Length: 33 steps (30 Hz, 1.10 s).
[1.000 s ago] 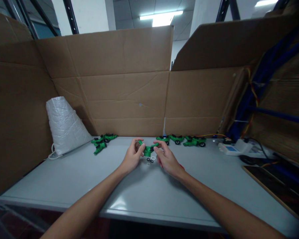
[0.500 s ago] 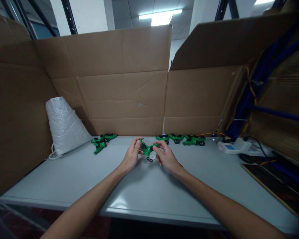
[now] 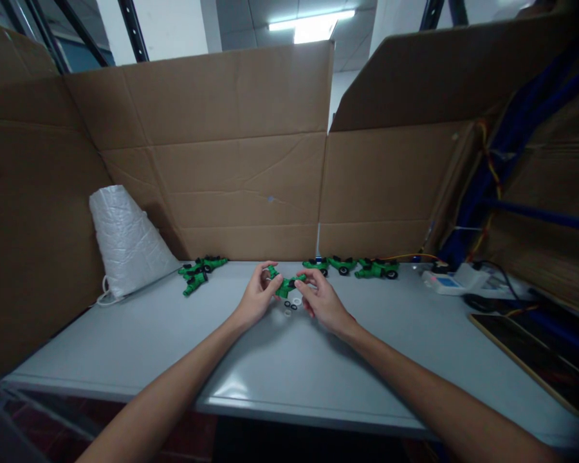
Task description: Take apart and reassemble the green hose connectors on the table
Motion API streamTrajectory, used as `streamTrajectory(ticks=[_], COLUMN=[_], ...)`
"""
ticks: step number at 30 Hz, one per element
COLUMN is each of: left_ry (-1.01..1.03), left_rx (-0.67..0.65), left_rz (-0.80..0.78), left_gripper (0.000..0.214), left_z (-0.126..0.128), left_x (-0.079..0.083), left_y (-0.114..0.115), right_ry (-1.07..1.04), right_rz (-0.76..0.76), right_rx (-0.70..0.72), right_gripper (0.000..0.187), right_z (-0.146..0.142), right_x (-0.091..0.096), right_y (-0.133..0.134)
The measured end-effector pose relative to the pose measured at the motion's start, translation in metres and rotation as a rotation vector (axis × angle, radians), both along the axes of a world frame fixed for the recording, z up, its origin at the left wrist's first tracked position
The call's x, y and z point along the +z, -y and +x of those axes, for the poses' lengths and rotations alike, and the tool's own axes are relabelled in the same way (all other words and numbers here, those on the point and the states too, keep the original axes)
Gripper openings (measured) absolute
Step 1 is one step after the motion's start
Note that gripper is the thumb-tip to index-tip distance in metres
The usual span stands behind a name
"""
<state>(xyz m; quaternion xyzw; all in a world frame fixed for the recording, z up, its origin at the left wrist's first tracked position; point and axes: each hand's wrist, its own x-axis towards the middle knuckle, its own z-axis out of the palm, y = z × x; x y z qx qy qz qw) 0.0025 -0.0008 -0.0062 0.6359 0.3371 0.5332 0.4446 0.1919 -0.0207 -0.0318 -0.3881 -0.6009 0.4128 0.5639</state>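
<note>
Between my two hands, just above the table, is a green branched plastic fitting (image 3: 285, 287) with dark parts on its arms; it looks like a hose splitter. My left hand (image 3: 257, 296) is closed round its left arm, thumb laid across the front. Thumb and fingers of my right hand (image 3: 322, 299) pinch the tip of its right arm. Below the fitting, several small black and white rings (image 3: 294, 307) lie on the table. My fingers hide part of both arms.
More green fittings rest at the back left (image 3: 195, 283) and back right (image 3: 376, 269) of the white table (image 3: 280, 379). A wrapped white bundle (image 3: 125, 247) leans at left. Cardboard walls (image 3: 236, 173) enclose the back. A power strip (image 3: 444, 283) and dark framed panel (image 3: 525, 360) are at right.
My left thumb has come across the front of the fitting, and the left fingers have shifted their grip. The right hand keeps its pinch. The view has tilted slightly.
</note>
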Motion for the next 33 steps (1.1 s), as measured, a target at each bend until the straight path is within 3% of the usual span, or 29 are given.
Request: streamTrajectory(ticks=[9, 13, 16, 19, 22, 33], left_ry=[0.061, 0.096, 0.117, 0.140, 0.145, 0.135], left_rx=[0.066, 0.129, 0.162, 0.202, 0.247, 0.253], left_rz=[-0.098, -0.179, -0.234, -0.249, -0.256, -0.295], left_gripper=[0.063, 0.060, 0.057, 0.053, 0.051, 0.053], left_z=[-0.003, -0.007, -0.009, -0.010, -0.011, -0.012], left_x=[-0.001, -0.004, -0.007, -0.009, -0.008, -0.005], left_y=[-0.011, -0.016, -0.019, -0.021, -0.022, -0.021], right_ry=[0.209, 0.378, 0.579, 0.820, 1.001, 1.095], right_rz=[0.080, 0.220, 0.357, 0.451, 0.450, 0.419], right_rx=[-0.124, -0.228, -0.143, 0.002, 0.046, -0.016], right_gripper=[0.041, 0.026, 0.011, 0.011, 0.013, 0.007], right_z=[0.012, 0.018, 0.021, 0.022, 0.022, 0.022], right_x=[-0.005, 0.001, 0.005, 0.004, 0.001, -0.002], right_y=[-0.009, -0.009, -0.007, -0.003, -0.001, 0.001])
